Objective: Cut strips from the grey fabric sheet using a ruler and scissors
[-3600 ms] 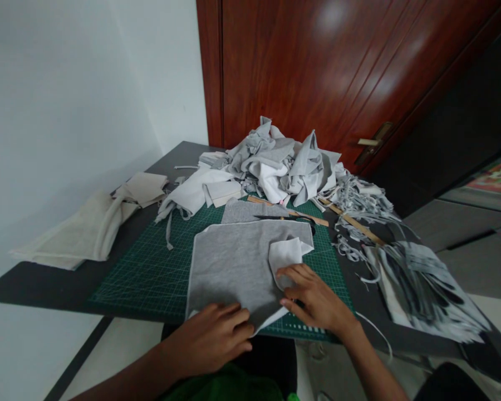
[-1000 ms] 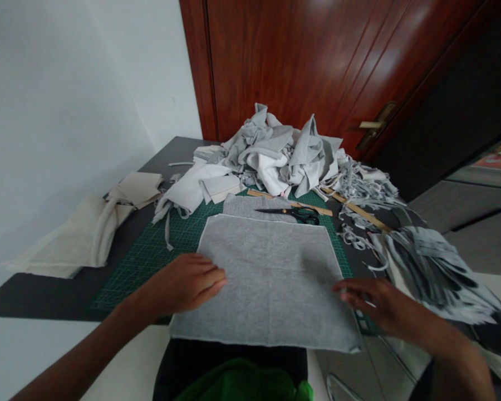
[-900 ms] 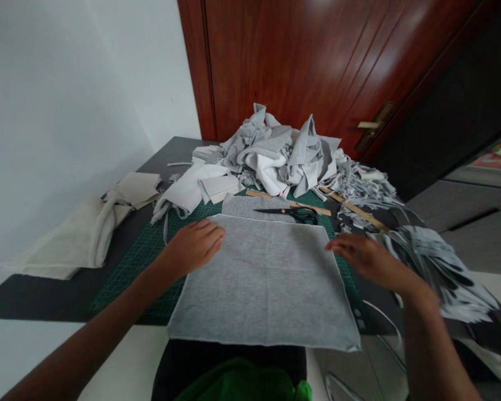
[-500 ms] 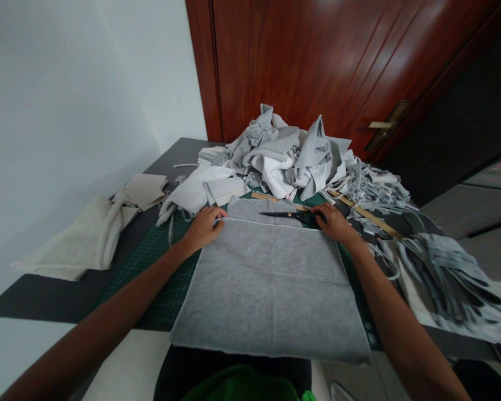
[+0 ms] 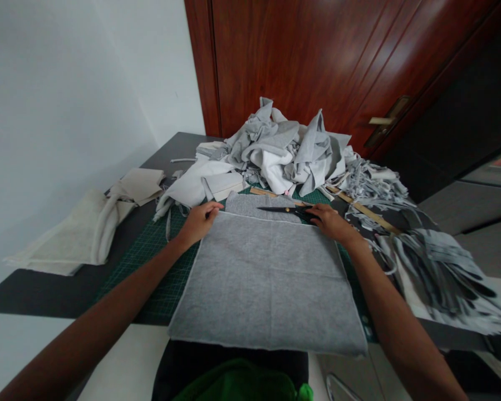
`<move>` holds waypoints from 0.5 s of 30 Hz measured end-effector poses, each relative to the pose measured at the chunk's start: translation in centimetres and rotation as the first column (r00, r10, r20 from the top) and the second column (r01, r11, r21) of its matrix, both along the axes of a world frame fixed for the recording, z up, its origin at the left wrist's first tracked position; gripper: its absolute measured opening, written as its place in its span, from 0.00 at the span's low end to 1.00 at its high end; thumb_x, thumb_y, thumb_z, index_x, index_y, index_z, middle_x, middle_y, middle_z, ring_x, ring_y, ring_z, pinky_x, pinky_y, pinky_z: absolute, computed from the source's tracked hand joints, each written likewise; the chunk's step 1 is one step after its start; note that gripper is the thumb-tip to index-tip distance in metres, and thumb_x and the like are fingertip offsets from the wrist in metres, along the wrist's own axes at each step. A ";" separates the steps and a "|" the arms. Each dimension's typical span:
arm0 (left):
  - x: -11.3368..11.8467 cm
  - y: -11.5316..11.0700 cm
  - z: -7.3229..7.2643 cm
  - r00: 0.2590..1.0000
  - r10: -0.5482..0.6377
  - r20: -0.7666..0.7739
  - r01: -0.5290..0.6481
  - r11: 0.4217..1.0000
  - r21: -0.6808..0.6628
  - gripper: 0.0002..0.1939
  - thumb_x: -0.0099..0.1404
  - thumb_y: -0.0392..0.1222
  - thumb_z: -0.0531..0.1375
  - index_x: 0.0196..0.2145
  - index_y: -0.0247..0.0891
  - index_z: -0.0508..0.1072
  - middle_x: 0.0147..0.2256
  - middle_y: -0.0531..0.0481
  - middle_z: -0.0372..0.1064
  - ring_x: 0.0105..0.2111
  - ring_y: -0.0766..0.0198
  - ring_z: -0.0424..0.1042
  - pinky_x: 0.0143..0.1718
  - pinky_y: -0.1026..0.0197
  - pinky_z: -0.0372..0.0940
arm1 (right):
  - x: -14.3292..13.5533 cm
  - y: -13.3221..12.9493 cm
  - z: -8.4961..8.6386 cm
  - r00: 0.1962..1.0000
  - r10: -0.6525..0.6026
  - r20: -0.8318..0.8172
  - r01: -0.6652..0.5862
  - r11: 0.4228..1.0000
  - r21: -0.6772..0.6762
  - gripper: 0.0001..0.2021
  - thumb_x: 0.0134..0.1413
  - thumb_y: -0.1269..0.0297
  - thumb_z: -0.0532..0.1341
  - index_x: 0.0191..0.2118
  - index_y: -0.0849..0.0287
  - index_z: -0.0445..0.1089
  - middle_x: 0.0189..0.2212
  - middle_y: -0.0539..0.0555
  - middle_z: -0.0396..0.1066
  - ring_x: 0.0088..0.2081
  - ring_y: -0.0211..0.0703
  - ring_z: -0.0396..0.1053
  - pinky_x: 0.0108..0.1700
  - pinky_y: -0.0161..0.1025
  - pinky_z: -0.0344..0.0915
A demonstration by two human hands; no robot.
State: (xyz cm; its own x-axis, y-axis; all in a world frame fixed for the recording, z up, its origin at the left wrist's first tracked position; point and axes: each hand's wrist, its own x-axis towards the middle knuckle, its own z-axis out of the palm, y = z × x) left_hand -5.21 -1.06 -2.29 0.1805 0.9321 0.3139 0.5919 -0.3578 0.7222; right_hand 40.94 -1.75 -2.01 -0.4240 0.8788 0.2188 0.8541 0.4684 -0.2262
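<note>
A grey fabric rectangle lies spread before me, its near edge hanging past the table's front. My left hand is closed at the far left corner of this fabric, with thumb and finger pinched together. At the far right corner, my right hand curls its fingers round the black handles of a pair of scissors. The blades point left and rest over a smaller grey fabric piece beyond the rectangle's far edge. My right fingers partly hide the handles.
A green cutting mat lies under the fabric. Behind it rises a heap of grey and white scraps. Cream cloth lies left; a wooden ruler and stacked grey strips lie right. A wooden door stands behind.
My right fingers have shifted slightly left over the scissors' handles. My left hand has moved a little outward at the fabric corner. The view has tilted slightly; the fabric lies much as before.
</note>
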 end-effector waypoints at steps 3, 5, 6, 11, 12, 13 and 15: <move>0.0 0.1 0.0 1.000 0.002 -0.003 -0.002 1.000 -0.004 0.25 0.71 0.60 0.54 0.45 0.37 0.80 0.35 0.47 0.79 0.31 0.58 0.72 0.34 0.60 0.62 | -0.5 0.5 0.5 0.998 -0.005 0.070 0.008 0.999 -0.035 0.19 0.65 0.73 0.60 0.59 0.62 0.77 0.53 0.66 0.77 0.56 0.58 0.74 0.63 0.57 0.70; 0.0 0.1 0.1 1.000 -0.004 0.008 0.004 1.000 -0.016 0.27 0.71 0.62 0.54 0.46 0.37 0.80 0.32 0.48 0.78 0.29 0.59 0.70 0.32 0.61 0.60 | -0.7 0.6 1.0 0.996 0.016 0.093 -0.012 0.999 -0.044 0.19 0.64 0.74 0.61 0.59 0.63 0.77 0.54 0.67 0.77 0.58 0.58 0.74 0.65 0.57 0.69; -0.1 0.1 0.1 1.000 -0.007 0.019 0.008 1.000 -0.024 0.27 0.71 0.63 0.54 0.46 0.37 0.79 0.31 0.49 0.77 0.28 0.60 0.69 0.32 0.61 0.59 | -0.8 0.6 1.2 0.995 0.022 0.102 -0.017 0.999 -0.048 0.19 0.64 0.74 0.61 0.59 0.64 0.76 0.55 0.67 0.77 0.58 0.58 0.74 0.65 0.56 0.68; -0.1 -0.1 0.3 0.999 -0.005 0.053 0.009 0.998 -0.064 0.27 0.70 0.63 0.56 0.48 0.37 0.77 0.27 0.52 0.72 0.26 0.61 0.65 0.30 0.61 0.56 | -1.6 0.3 2.2 0.987 -0.047 0.152 0.056 0.997 -0.058 0.22 0.57 0.78 0.63 0.57 0.64 0.76 0.56 0.67 0.79 0.57 0.58 0.76 0.61 0.50 0.70; 0.0 -0.1 0.3 0.998 -0.004 0.057 0.008 0.998 -0.069 0.26 0.70 0.62 0.56 0.48 0.37 0.77 0.27 0.53 0.72 0.25 0.61 0.64 0.30 0.61 0.56 | -1.7 0.2 2.5 0.985 -0.072 0.159 0.081 0.996 -0.046 0.22 0.56 0.78 0.63 0.57 0.63 0.77 0.55 0.66 0.80 0.55 0.57 0.77 0.59 0.48 0.71; 0.0 -0.2 0.3 0.998 -0.005 0.062 0.010 0.997 -0.073 0.25 0.70 0.61 0.56 0.49 0.37 0.77 0.27 0.53 0.72 0.25 0.61 0.64 0.30 0.61 0.56 | -1.7 0.1 2.8 0.982 -0.101 0.161 0.106 0.994 -0.027 0.22 0.56 0.78 0.63 0.55 0.62 0.78 0.53 0.66 0.81 0.53 0.57 0.78 0.56 0.47 0.72; 0.0 -0.3 0.3 0.997 -0.007 0.079 0.013 0.997 -0.078 0.24 0.70 0.60 0.56 0.49 0.38 0.76 0.27 0.52 0.72 0.25 0.61 0.64 0.30 0.61 0.56 | -1.6 -0.2 3.6 0.977 -0.169 0.127 0.167 0.986 0.027 0.17 0.56 0.75 0.63 0.51 0.60 0.80 0.48 0.65 0.83 0.49 0.58 0.80 0.51 0.46 0.73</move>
